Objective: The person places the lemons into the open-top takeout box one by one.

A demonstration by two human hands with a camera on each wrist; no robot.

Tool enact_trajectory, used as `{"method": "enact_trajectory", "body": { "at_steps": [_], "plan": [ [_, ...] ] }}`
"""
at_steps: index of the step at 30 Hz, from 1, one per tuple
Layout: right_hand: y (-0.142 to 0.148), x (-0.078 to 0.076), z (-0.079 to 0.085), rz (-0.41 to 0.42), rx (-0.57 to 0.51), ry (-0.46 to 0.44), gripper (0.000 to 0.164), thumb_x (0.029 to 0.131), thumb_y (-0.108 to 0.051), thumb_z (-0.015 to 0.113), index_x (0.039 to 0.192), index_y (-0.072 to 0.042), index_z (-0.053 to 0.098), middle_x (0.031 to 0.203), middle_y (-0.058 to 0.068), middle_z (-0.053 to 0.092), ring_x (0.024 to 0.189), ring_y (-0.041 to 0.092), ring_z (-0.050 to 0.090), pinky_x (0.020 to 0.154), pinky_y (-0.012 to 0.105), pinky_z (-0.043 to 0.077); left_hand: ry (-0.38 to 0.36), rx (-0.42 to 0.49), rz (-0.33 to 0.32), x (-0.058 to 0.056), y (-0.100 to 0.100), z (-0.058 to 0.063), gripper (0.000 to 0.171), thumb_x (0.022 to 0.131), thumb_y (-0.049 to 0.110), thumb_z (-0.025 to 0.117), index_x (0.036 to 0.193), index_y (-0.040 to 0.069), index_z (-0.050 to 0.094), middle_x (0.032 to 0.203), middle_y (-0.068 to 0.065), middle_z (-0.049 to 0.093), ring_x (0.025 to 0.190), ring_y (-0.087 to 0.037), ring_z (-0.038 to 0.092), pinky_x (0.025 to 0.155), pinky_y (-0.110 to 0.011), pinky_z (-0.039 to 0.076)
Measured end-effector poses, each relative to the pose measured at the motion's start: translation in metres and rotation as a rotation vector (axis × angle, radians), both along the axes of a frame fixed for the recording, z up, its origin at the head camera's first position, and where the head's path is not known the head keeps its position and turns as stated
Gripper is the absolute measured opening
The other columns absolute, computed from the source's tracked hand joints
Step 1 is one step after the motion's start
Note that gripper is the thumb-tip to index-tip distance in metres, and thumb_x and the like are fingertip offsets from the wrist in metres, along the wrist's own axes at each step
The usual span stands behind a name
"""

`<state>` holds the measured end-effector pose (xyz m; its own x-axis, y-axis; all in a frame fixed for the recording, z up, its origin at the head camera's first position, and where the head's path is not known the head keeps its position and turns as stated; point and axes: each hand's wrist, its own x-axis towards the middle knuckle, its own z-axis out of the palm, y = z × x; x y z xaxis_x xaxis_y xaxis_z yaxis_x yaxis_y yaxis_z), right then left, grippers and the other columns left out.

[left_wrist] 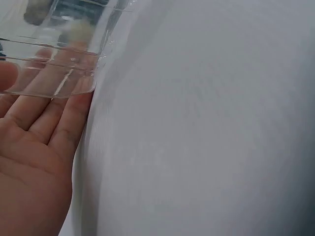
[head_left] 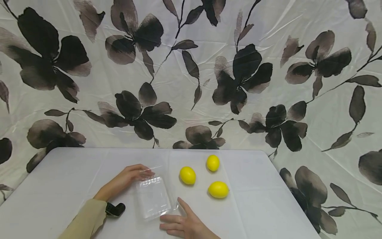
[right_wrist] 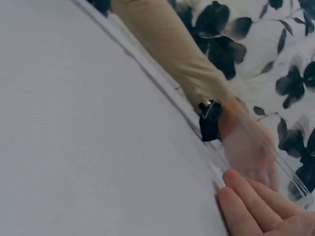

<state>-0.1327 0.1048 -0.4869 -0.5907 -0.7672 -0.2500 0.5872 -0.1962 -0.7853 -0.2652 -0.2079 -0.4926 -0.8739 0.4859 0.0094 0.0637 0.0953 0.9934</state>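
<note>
A clear plastic clamshell box (head_left: 153, 197) lies on the white-covered table, with a thin transparent panel standing up from it. My left hand (head_left: 135, 174) holds its far left edge. In the left wrist view the thumb (left_wrist: 7, 76) shows in front of the plastic and the fingers (left_wrist: 61, 110) behind it. At the near right corner, my right hand (head_left: 188, 220) has its thumb spread and fingers straight, fingertips right by the box edge. In the right wrist view these fingers (right_wrist: 251, 209) overlap the clear panel (right_wrist: 261, 147), through which the left hand shows.
Right of the box sit three yellow lemons: one near the box (head_left: 187, 175), one farther back (head_left: 213, 163), one nearer and to the right (head_left: 218, 190). A floral cloth (head_left: 191, 83) hangs behind the table (head_left: 253, 212). A black device (head_left: 114, 209) is strapped at the left wrist.
</note>
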Motion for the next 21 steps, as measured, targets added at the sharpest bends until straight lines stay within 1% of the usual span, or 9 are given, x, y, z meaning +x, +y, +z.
{"method": "enact_trajectory", "body": {
  "at_steps": [1, 3, 5, 9, 14, 17, 21],
  "plan": [
    [0.003, -0.001, -0.003, -0.036, -0.011, 0.037, 0.069, 0.108, -0.03, 0.035, 0.159, -0.02, -0.011, 0.156, 0.015, 0.038, 0.141, 0.028, 0.04, 0.115, 0.041, 0.033, 0.007, 0.011, -0.013, -0.002, 0.003, -0.001, 0.035, 0.105, 0.015, 0.046, 0.13, -0.008, 0.052, 0.13, -0.021, 0.062, 0.124, -0.031, 0.058, 0.098, -0.033, 0.051],
    [0.008, -0.002, -0.009, -0.117, -0.032, 0.114, 0.08, 0.104, -0.016, 0.046, 0.156, -0.008, -0.014, 0.143, 0.028, 0.049, 0.129, 0.039, 0.053, 0.107, 0.04, 0.044, 0.006, 0.014, -0.018, -0.005, 0.008, -0.002, 0.034, 0.105, 0.015, 0.045, 0.129, -0.008, 0.052, 0.128, -0.021, 0.064, 0.121, -0.031, 0.06, 0.097, -0.033, 0.052],
    [0.01, -0.003, -0.013, -0.135, -0.056, 0.123, 0.081, 0.103, -0.019, 0.049, 0.157, -0.008, -0.012, 0.139, 0.027, 0.053, 0.126, 0.038, 0.055, 0.106, 0.044, 0.044, 0.009, 0.006, -0.017, -0.007, 0.013, -0.002, 0.034, 0.105, 0.014, 0.045, 0.129, -0.009, 0.051, 0.127, -0.02, 0.065, 0.12, -0.03, 0.061, 0.096, -0.032, 0.052],
    [0.01, -0.005, -0.018, -0.137, -0.068, 0.15, 0.076, 0.106, -0.018, 0.045, 0.157, -0.008, -0.01, 0.138, 0.028, 0.054, 0.124, 0.037, 0.057, 0.104, 0.042, 0.046, -0.004, 0.016, -0.003, -0.012, 0.024, -0.001, 0.033, 0.104, 0.01, 0.044, 0.13, -0.01, 0.05, 0.125, -0.021, 0.065, 0.118, -0.031, 0.062, 0.095, -0.03, 0.052],
    [0.011, -0.004, -0.02, -0.12, -0.063, 0.171, 0.074, 0.107, -0.019, 0.041, 0.156, -0.006, -0.012, 0.139, 0.028, 0.053, 0.125, 0.036, 0.057, 0.104, 0.042, 0.046, -0.002, 0.034, 0.01, -0.016, 0.038, -0.003, 0.036, 0.103, 0.008, 0.043, 0.132, -0.013, 0.046, 0.123, -0.025, 0.065, 0.116, -0.035, 0.062, 0.096, -0.033, 0.052],
    [0.011, -0.004, -0.021, -0.112, -0.069, 0.174, 0.073, 0.107, -0.018, 0.04, 0.156, -0.005, -0.013, 0.14, 0.028, 0.051, 0.126, 0.036, 0.056, 0.105, 0.041, 0.046, -0.005, 0.035, 0.03, -0.016, 0.044, -0.005, 0.039, 0.103, 0.01, 0.044, 0.135, -0.012, 0.043, 0.122, -0.025, 0.065, 0.116, -0.035, 0.062, 0.096, -0.033, 0.052],
    [0.011, -0.003, -0.021, -0.114, -0.072, 0.164, 0.074, 0.107, -0.019, 0.04, 0.156, -0.005, -0.013, 0.141, 0.027, 0.051, 0.126, 0.035, 0.056, 0.105, 0.041, 0.046, -0.035, 0.059, 0.077, -0.016, 0.045, -0.007, 0.045, 0.103, 0.014, 0.046, 0.141, -0.009, 0.039, 0.124, -0.024, 0.064, 0.116, -0.03, 0.062, 0.097, -0.031, 0.051]
  ]
}}
